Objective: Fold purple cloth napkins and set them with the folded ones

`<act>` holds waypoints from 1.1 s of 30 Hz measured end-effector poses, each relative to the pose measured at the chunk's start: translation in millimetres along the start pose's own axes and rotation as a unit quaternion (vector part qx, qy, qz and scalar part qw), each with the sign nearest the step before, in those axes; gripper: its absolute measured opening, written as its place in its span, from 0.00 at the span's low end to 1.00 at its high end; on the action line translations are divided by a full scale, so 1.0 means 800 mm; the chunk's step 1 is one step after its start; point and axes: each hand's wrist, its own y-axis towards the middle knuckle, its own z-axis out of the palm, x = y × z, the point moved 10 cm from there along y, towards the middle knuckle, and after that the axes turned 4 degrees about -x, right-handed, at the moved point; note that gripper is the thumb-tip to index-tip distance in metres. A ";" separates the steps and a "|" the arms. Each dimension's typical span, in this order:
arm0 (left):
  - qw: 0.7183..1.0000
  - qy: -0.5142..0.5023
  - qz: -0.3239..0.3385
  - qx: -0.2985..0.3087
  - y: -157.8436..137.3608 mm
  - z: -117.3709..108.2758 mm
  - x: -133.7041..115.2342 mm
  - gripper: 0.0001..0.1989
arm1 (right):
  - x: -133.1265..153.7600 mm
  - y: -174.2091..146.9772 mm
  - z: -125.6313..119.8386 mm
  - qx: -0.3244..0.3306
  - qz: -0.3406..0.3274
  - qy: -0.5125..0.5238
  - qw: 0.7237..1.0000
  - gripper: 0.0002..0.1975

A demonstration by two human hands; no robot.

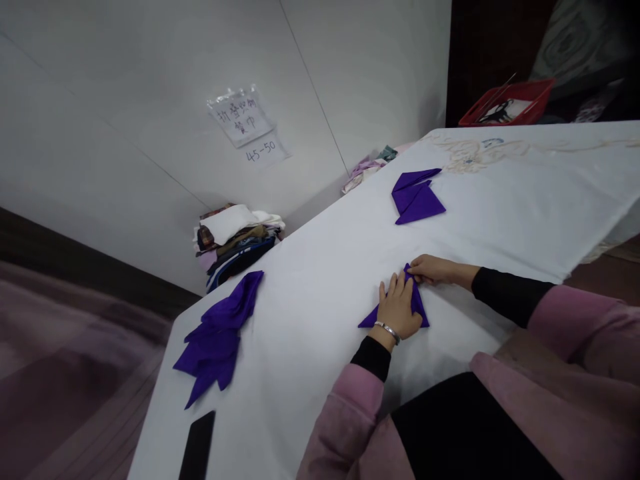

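Observation:
A purple cloth napkin (pixel 369 319), folded into a triangle, lies on the white tablecloth (pixel 310 320) in front of me. My left hand (pixel 399 312), with a silver bracelet at the wrist, rests flat across its middle with the fingers stretched out. At the triangle's top corner, my right hand (pixel 431 269) pinches the cloth between thumb and fingers. Part of the napkin is hidden beneath the left hand. Farther up the table sits another folded purple napkin (pixel 416 200) with pointed ends.
Several crumpled purple cloths (pixel 217 333) lie at the left, above a black flat object (pixel 197 445). Piled clothes (pixel 240 243) stand beyond the table edge, with more fabric (pixel 367 170) by the wall. A red basket (pixel 537 100) is behind the far edge. A paper sign (pixel 243 119) hangs on the wall.

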 end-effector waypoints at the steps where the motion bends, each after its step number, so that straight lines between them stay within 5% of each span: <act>1: 1.000 0.008 0.014 0.013 0.003 0.005 -0.003 0.39 | -0.001 0.001 0.000 0.002 0.000 -0.007 1.000 0.16; 6: 0.997 0.074 0.030 0.002 0.005 0.018 -0.008 0.31 | 0.000 0.006 -0.002 0.018 -0.003 -0.053 0.998 0.16; 16: 0.995 0.095 0.025 -0.004 0.003 0.018 -0.009 0.38 | 0.017 0.014 -0.012 0.035 -0.004 -0.150 0.988 0.14; 33: 0.996 0.089 0.020 -0.008 0.002 0.018 -0.010 0.37 | 0.008 0.018 -0.013 0.005 -0.030 -0.075 0.997 0.20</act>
